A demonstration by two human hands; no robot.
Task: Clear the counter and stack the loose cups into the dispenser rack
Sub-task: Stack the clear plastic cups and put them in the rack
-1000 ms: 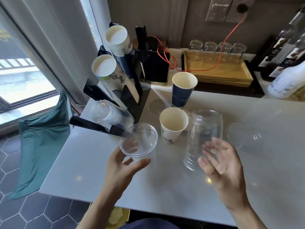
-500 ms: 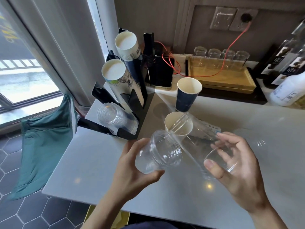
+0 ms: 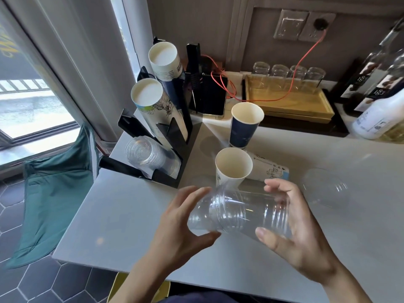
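Head view, looking down over a pale grey worktop (image 3: 122, 217). I see my left hand (image 3: 181, 228) and my right hand (image 3: 299, 235) held above the near edge, together carrying two clear plastic cups (image 3: 238, 213) lying on their side, one pushed partway into the other. The left hand has fingers spread and curved around the narrower end, thumb beneath; the right hand cups the wider end, thumb on the near side and fingers wrapped over the far side. Both hands are in contact with the plastic.

Just behind the held cups stands a white paper cup (image 3: 232, 166), upright and open, and behind it a dark blue paper cup (image 3: 244, 124), also upright. A printed paper cup (image 3: 269, 170) lies on its side just right of the white one. A clear domed lid (image 3: 324, 188) rests on the worktop to the right, apart from the hands.

The black dispenser rack (image 3: 172, 136) stands at the left rear of the worktop. Its lowest slot holds a stack of clear cups (image 3: 148, 157) lying with bases toward me; two upper slots hold tilted stacks of paper cups (image 3: 157, 99). Behind lie a wooden tray (image 3: 290, 103) with upturned glasses (image 3: 288, 72), an orange cable (image 3: 293, 66), and bottles (image 3: 380, 88) at far right. A green cloth (image 3: 56, 182) hangs at left.
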